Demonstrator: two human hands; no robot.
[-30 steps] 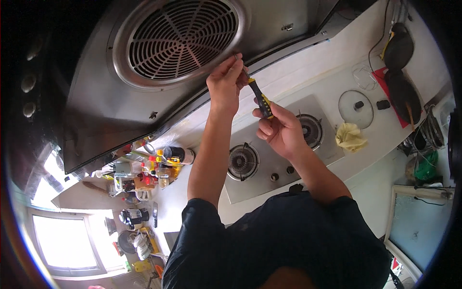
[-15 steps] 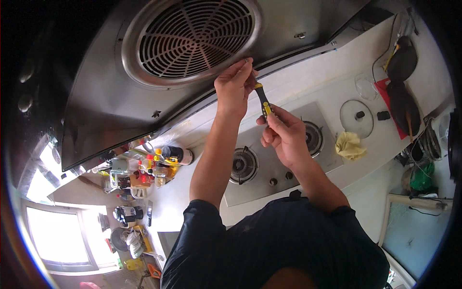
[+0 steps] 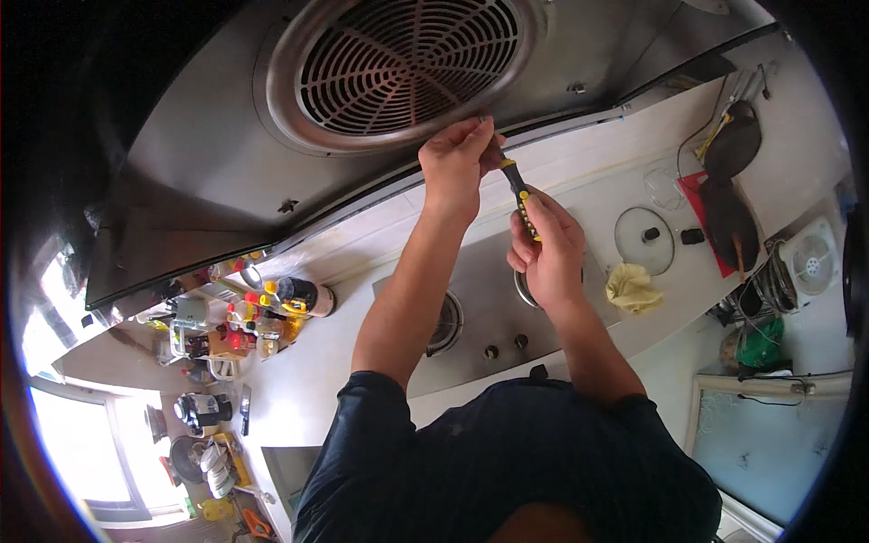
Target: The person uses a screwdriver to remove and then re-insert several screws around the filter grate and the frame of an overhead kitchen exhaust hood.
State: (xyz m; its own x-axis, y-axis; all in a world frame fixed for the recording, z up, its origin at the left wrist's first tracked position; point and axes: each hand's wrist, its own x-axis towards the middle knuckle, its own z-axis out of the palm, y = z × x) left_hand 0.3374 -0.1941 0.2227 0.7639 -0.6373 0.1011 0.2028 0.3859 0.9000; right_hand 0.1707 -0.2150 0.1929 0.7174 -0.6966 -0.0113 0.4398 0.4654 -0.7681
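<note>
I hold a black-and-yellow screwdriver (image 3: 514, 176) at a slant under the steel range hood (image 3: 199, 154). Its tip end is just below the round slotted grille (image 3: 412, 68), near the rim. My left hand (image 3: 454, 165) is closed, fingertips pinched round the upper shaft; whether a small part is also between them is hidden. My right hand (image 3: 552, 242) grips the handle lower down, thumb along it. Both arms are raised above the steel gas stove (image 3: 489, 290), whose two burners are partly hidden behind them.
Bottles (image 3: 272, 321) crowd the counter at left, toward a bright window (image 3: 77, 452). At right are a glass lid (image 3: 634, 249), a pale yellow cloth (image 3: 634, 290), dark pans (image 3: 729, 217) on a red board and a green bag (image 3: 759, 344). A sink (image 3: 288, 462) is lower left.
The view has shifted, so the hood and both hands appear further right, the hands also lower. The screwdriver handle has turned slightly in my right hand.
</note>
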